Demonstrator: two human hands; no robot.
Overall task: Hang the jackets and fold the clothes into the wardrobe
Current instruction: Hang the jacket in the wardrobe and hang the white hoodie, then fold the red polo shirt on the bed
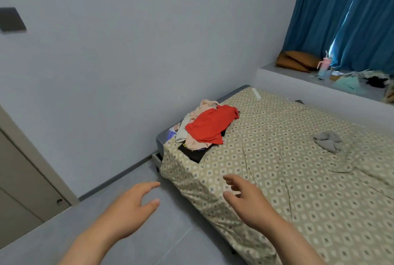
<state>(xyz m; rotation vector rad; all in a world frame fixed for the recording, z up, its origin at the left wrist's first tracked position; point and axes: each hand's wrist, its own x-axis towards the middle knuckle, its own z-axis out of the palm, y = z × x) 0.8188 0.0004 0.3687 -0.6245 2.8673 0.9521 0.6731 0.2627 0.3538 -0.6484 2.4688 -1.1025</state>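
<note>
Clothes pile (207,130): seen heaped at the corner of the bed (277,179), red garment (211,126) on top, long axis laid along the bed's edge.
Right hand (245,198): held over the bed's near edge, fingers loosely spread, nothing gripped.
Left hand (134,203): held beside the bed, relaxed, empty.
Nearer: the right hand, it is judged; the pile is found ahead and slightly left of it.

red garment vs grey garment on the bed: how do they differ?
1. The red garment lies on top of a pile of clothes at the corner of the bed by the wall; the grey garment lies alone, farther right.
2. The red garment looks larger and is spread out; the grey garment is a small crumpled bunch.
Shared: both lie unfolded on the bed.
</note>
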